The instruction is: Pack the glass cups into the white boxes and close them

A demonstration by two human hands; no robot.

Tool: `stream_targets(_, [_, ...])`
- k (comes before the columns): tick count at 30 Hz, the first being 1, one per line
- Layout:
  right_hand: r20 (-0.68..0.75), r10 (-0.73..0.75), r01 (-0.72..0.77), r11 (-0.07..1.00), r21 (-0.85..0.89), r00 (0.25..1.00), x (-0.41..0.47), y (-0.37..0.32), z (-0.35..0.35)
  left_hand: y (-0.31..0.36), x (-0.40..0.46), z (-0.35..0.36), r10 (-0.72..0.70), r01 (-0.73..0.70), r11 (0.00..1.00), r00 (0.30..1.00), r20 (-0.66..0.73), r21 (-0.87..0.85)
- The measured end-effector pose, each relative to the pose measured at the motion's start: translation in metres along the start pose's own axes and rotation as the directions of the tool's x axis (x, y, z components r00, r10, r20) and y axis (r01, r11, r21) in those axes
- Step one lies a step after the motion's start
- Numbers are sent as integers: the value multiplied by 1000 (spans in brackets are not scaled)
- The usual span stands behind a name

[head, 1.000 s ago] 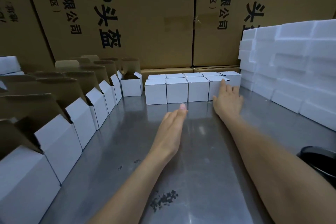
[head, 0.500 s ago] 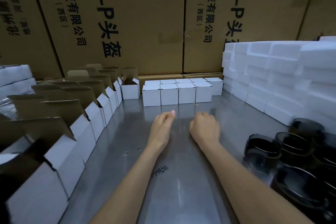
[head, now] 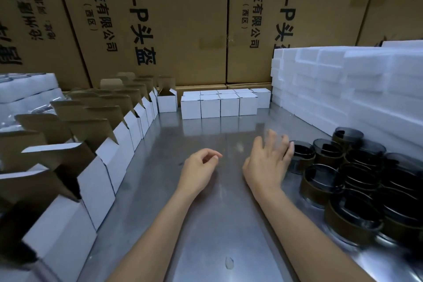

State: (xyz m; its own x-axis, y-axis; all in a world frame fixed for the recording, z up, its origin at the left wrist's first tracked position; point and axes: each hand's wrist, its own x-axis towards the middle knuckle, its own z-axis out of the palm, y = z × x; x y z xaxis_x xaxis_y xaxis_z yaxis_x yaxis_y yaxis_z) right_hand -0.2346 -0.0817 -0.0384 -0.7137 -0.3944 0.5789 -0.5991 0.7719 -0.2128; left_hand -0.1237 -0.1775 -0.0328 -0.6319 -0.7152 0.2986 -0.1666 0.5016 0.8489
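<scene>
The right hand, fingers spread and empty, nears the glass cups at right; grasp one by its wall. The left hand, loosely curled and empty, should fetch an open white box.

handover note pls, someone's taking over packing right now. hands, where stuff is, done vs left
Left hand: loosely curled over the steel table, holds nothing.
Right hand: fingers spread, reaching toward the nearest glass cup, nothing gripped yet.
Glass cups: dark, clustered on the table at right, unpacked.
Open white boxes: a row along the left side, flaps up.
Closed white boxes: a block at the far end of the table; contents not visible.
White foam blocks: stacked at far right.
Left: take a cup, put it in an open box, close the flaps, repeat.
</scene>
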Motion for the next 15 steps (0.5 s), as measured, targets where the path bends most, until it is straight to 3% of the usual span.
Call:
stream_targets(4, [12, 139, -139, 990, -5, 990, 5, 10, 0, -1, 3, 2, -18, 17, 999, 999, 37, 42])
stream_targets(7, [24, 143, -142, 990, -15, 989, 11, 9, 0, -3, 6, 4, -14, 12, 998, 999, 33, 68])
stream_targets(11, [-24, -20, 22, 995, 97, 1000, 12, -1, -3, -4, 8, 5, -6, 5, 998, 1000, 16, 59])
stream_targets(15, [-113, -213, 238, 926, 294, 970, 8, -13, -6, -2, 7, 4, 1, -1, 1000, 1000, 5, 23])
